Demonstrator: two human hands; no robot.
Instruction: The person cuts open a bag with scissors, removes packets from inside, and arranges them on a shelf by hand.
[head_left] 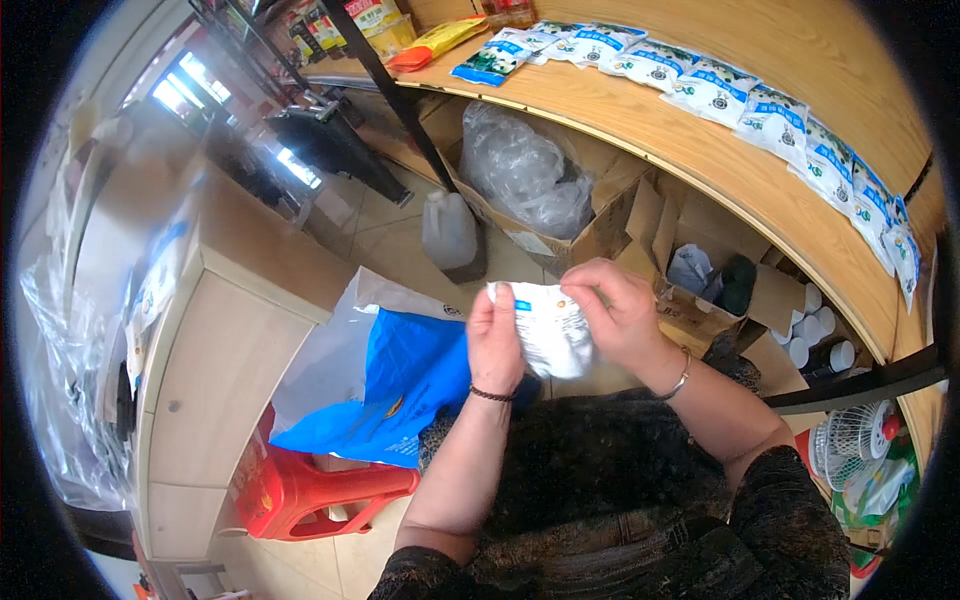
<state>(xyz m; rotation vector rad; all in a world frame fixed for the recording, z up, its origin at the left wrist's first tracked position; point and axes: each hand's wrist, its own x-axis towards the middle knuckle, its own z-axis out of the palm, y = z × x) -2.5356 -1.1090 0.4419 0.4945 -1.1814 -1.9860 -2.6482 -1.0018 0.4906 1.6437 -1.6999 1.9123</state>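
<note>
Between my two hands hangs a white packet [553,335] with a small blue patch and lines of print, its lower part smeared by motion. My left hand [495,335] pinches its left edge, thumb in front. At its upper right corner, my right hand [622,312] grips with thumb and forefinger. Just below and left of the packet, a large blue and white plastic bag [385,375] lies over a red plastic stool [310,490]. Similar white, blue and green packets [712,92] form a row along the wooden shelf [690,165] ahead and to the right.
Under the shelf, a cardboard box [610,215] holds clear plastic bags [520,165], with another opened box [690,315] beside it. A cloudy plastic jug [450,232] stands on the floor. A pale cabinet [220,350] is at left; a white fan [853,445] sits low at right.
</note>
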